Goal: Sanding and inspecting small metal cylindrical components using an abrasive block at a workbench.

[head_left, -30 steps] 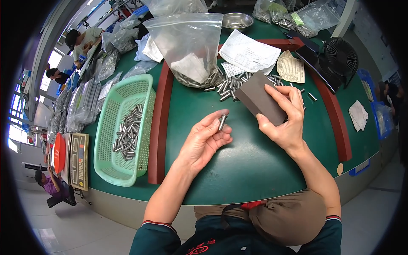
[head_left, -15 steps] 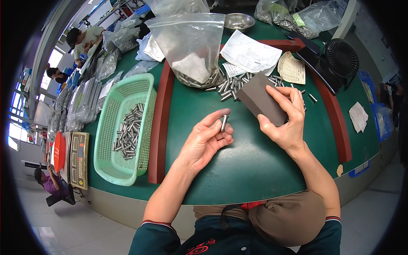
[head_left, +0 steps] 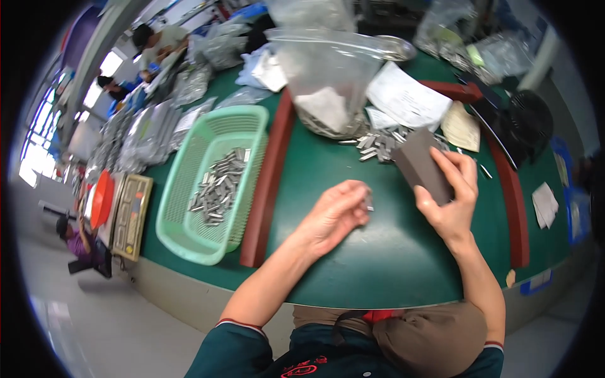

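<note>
– Edges, room?
– Bare green desk (head_left: 378,271) between red-brown left rail (head_left: 268,189) and right rail (head_left: 512,205); front edge (head_left: 372,307) by the person (head_left: 334,353).
– Things?
– Small silvery pin (head_left: 369,203), blurred; dark brown block (head_left: 422,164), straight-sided.
– Versus fingers?
– Pin at the tips of the left fingers (head_left: 350,191), pinched narrow. Right fingers (head_left: 463,171) spread wider, holding the block at its near end; block partly hides the pin pile (head_left: 377,146).

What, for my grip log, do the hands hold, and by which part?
Right hand: brown block, by its right side. Left hand: metal pin; gripped part too blurred.
</note>
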Demonstrator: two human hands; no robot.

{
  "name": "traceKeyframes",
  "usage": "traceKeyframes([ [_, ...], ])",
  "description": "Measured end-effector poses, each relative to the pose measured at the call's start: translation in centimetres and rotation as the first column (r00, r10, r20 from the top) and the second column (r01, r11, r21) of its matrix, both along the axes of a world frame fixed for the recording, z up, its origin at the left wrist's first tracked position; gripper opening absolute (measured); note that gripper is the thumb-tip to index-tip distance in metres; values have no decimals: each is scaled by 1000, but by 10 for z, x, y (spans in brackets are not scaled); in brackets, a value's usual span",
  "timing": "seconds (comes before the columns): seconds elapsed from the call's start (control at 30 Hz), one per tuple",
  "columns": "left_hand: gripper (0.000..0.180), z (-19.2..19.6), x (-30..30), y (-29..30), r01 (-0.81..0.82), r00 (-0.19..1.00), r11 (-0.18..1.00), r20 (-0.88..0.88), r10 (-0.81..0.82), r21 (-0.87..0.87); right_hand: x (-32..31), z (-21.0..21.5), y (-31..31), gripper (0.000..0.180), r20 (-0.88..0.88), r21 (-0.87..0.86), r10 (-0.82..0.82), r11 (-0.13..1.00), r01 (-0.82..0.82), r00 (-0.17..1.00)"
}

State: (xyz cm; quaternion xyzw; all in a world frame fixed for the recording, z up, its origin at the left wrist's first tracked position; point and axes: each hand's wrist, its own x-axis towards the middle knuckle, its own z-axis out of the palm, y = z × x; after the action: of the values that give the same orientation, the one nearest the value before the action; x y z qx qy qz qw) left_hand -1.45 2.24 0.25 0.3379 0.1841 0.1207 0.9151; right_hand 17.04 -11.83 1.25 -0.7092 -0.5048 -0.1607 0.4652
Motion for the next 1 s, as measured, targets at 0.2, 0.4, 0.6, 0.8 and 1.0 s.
traceKeyframes([
  [0.2, 13, -15, 5, -4, -4, 998, 999, 67, 7, -51, 0, -5, -11, 58, -87, -42, 34, 998, -38, 996],
  [0.4, 14, -20, 4, -2, -69, 994, 996, 84, 73, -47, -1, -8, -14, 59, -95, -59, 72, 995, -78, 993],
  [0.6, 16, -22, 9, -5, -71, 993, 996, 90, 75, -49, 3, -9, -16, 57, -64, -91, 93, 991, -99, 994],
  [0.8, 14, -23, 7, -1, -110, 987, 986, 102, 123, -127, 3, -11, -12, 56, -76, -101, 95, 990, -102, 993],
  [1.0, 13, -24, 11, -2, -94, 986, 986, 124, 111, -136, 6, -9, -15, 56, -71, -89, 93, 991, -99, 993],
])
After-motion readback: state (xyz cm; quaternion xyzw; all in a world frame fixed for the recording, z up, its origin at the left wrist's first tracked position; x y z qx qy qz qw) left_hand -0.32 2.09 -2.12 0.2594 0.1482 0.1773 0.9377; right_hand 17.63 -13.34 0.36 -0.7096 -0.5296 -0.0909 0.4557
